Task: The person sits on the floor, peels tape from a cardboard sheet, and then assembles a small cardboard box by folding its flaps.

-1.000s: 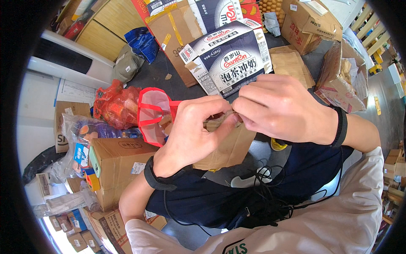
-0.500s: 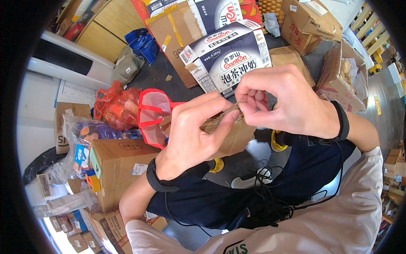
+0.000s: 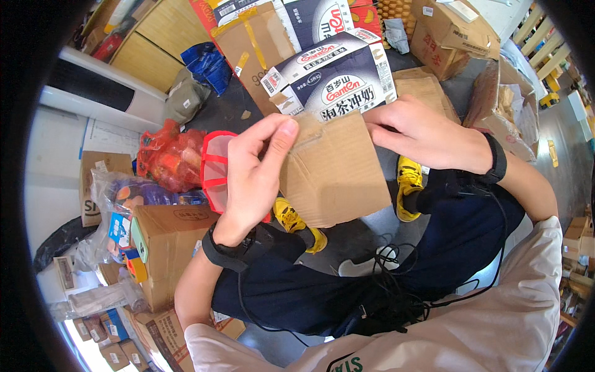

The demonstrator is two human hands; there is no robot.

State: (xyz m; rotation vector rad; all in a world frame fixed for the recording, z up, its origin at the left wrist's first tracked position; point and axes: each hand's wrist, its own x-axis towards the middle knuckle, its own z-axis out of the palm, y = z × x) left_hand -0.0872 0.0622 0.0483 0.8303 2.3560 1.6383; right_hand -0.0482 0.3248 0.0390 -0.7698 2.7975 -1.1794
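Note:
A flat piece of brown cardboard (image 3: pixel 334 173), creased near its top edge, is held up between my hands above my lap. My left hand (image 3: pixel 257 164) pinches its upper left corner between thumb and fingers. At its upper right edge is my right hand (image 3: pixel 427 136), fingers bent behind or against the board; their tips are partly hidden. Just beyond lies a dark blue and white printed carton (image 3: pixel 338 84), flattened, its lower part covered by the cardboard.
A larger brown flattened box (image 3: pixel 257 43) lies under the carton. To the left are a red net bag (image 3: pixel 173 158), a red-edged mesh bag (image 3: pixel 217 164) and a brown box (image 3: pixel 170 235). Open cardboard boxes (image 3: pixel 502 102) stand at the right. My yellow shoes (image 3: pixel 409 186) are below.
The cardboard has turned from nearly edge-on to facing me, its broad side now showing. My left hand has moved left and upright, and my right hand has shifted right, so they are farther apart.

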